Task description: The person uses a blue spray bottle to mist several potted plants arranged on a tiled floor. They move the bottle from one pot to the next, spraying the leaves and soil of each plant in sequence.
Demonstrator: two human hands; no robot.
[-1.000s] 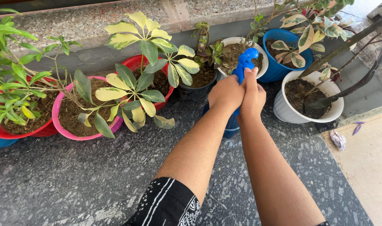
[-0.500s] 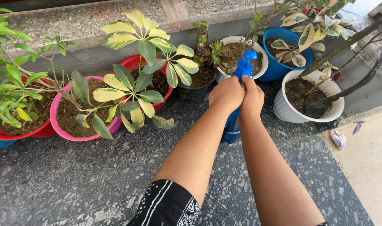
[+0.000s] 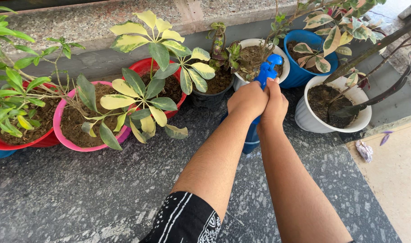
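Both my hands grip a blue spray bottle [image 3: 265, 72] held upright over the dark stone floor. My left hand [image 3: 247, 100] wraps the bottle's neck from the left, and my right hand [image 3: 274, 105] clasps it from the right. The blue nozzle head sticks up above my fingers, near a white pot [image 3: 259, 44] with a small green plant. The bottle's lower body [image 3: 250, 139] shows below my wrists, between my forearms.
Potted plants line a low stone ledge [image 3: 124, 27]: a pink pot [image 3: 61, 130] and red pot [image 3: 142, 67] with variegated leaves on the left, a blue pot [image 3: 300, 76] and a second white pot [image 3: 313, 119] on the right. A crumpled scrap [image 3: 364, 150] lies on beige paving.
My hands and the spray bottle have stayed almost still, shifting only slightly with the camera.
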